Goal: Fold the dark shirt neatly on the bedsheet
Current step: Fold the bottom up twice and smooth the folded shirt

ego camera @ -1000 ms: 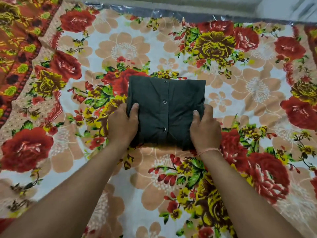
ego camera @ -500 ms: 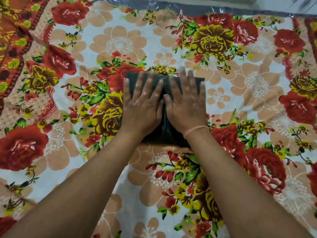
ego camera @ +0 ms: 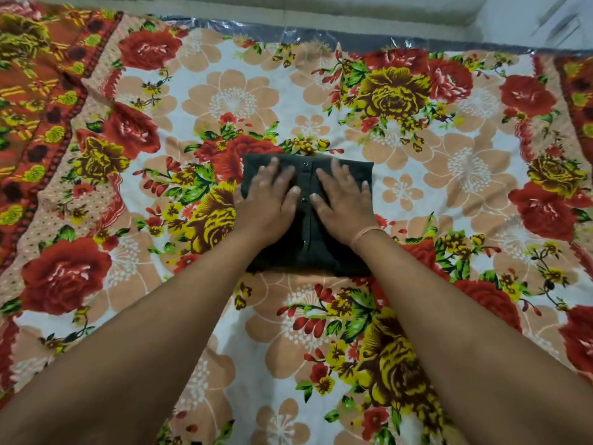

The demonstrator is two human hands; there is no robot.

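The dark shirt (ego camera: 306,239) lies folded into a compact rectangle in the middle of the flowered bedsheet (ego camera: 417,187), its button placket running down the centre. My left hand (ego camera: 268,200) rests flat on the shirt's left half, fingers spread. My right hand (ego camera: 343,200) lies flat on the right half, fingers spread, with a pink thread around the wrist. Both palms press on the cloth and grip nothing. The placket with its buttons shows between the two hands.
The bedsheet covers nearly the whole view. An orange patterned border (ego camera: 35,123) runs along its left side. A strip of shiny plastic (ego camera: 288,30) edges the far side, with pale floor or wall beyond.
My hands went from the shirt's side edges onto its top, side by side. Since then they have slid apart and back toward me, uncovering the button placket.
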